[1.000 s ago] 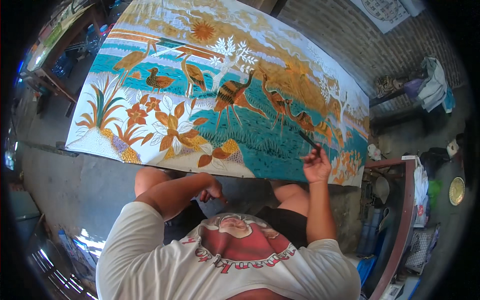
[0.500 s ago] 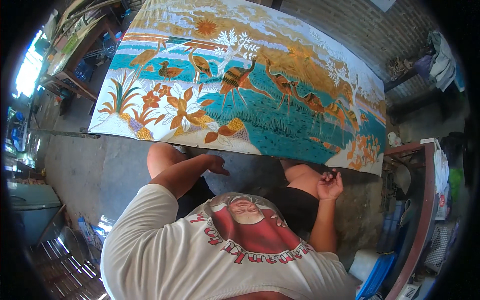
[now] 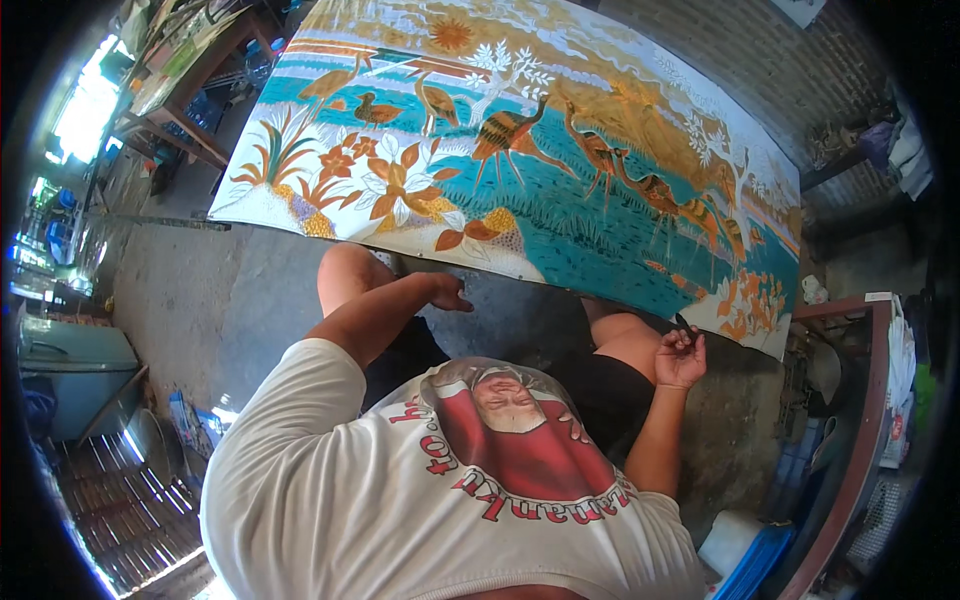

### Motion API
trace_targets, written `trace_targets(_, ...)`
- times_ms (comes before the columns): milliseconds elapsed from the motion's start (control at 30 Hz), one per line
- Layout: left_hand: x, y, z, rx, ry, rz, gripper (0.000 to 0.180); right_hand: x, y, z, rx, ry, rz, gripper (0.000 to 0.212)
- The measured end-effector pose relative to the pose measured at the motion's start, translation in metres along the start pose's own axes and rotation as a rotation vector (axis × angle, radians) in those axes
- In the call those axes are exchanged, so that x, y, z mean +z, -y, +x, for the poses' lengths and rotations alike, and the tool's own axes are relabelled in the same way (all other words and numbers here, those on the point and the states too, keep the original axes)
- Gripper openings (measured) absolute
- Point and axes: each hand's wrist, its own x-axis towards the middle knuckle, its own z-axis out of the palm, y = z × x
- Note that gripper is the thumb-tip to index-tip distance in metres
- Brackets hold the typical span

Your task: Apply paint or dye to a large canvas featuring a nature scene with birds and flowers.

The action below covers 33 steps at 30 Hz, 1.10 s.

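Observation:
A large painted cloth (image 3: 560, 235) stretches ahead of me, with brown wading birds, teal water, flowers and white trees. My left hand (image 3: 448, 291) hangs over my left knee, just short of the cloth's near edge. Its fingers curl together and nothing shows in them. My right hand (image 3: 682, 358) is raised above my right thigh, fingers closed round a slim dark stick-like tool (image 3: 685, 326). In the picture the tool's tip overlaps the cloth's lower border; whether it touches cannot be told. Some leaves and trees on the cloth are white.
A wooden table (image 3: 185, 75) with bottles stands at the far left. On the right is a reddish-brown frame (image 3: 860, 400) beside hanging bags. A blue-grey cabinet (image 3: 85, 355) sits at the left, and a blue-and-white container (image 3: 745, 550) lies low on the right. Grey floor (image 3: 240, 290) shows below the cloth.
The whole view has shifted, so the cloth sits further right and slightly higher. My right hand has turned a little, and the dark tool in it now shows clearly. The left hand stays near my knee.

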Motion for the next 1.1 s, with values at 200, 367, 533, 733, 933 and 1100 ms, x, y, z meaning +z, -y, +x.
trace_targets(200, 0.014, 0.004, -0.006, 0.066, -0.436, -0.075, 0.079, 0.002, -0.003, -0.005, -0.02, -0.019, -0.006, 0.022)
trace_targets(367, 0.012, -0.002, 0.001, -0.11, -0.223, 0.033, 0.066, 0.0, 0.0, -0.005, -0.015, -0.004, -0.023, 0.022)
trace_targets(533, 0.009, -0.002, -0.006, -0.058, -0.257, 0.073, 0.072, -0.001, -0.001, -0.003, 0.004, 0.007, -0.019, 0.022)
trace_targets(733, 0.004, -0.006, -0.009, -0.113, -0.19, 0.056, 0.072, -0.004, -0.001, -0.002, -0.027, 0.016, -0.03, 0.021)
trace_targets(933, 0.02, 0.005, 0.002, -0.071, -0.345, 0.058, 0.064, -0.004, -0.002, -0.002, 0.02, 0.073, -0.021, 0.021)
trace_targets(1100, 0.014, -0.003, 0.006, -0.071, -0.286, 0.049, 0.064, -0.004, 0.003, -0.007, -0.027, -0.001, -0.046, 0.02)
